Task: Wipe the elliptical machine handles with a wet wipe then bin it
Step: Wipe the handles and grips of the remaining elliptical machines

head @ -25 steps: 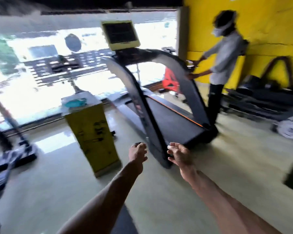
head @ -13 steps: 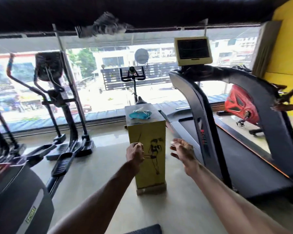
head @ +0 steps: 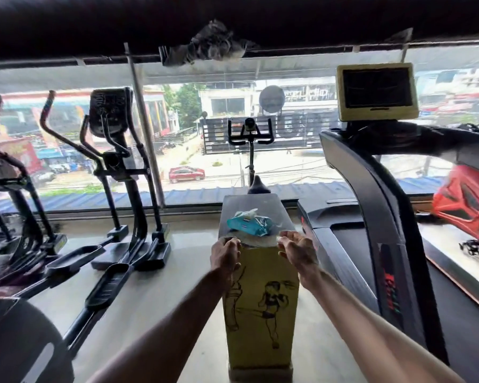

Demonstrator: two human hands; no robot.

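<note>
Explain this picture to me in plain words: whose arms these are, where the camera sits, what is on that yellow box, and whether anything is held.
There is no robot here. The camera is worn on a person's head and looks forward and down, so the two bare arms reaching out are that person's own. The left hand and right hand are at the near edge of a tall yellow stand with boxing figures drawn on it. On its grey top lies a teal pack of wet wipes, with a white wipe poking out. Neither hand clearly holds anything; the left one is curled. To the left stands an elliptical machine, to the right a treadmill, both facing a big window.
</note>
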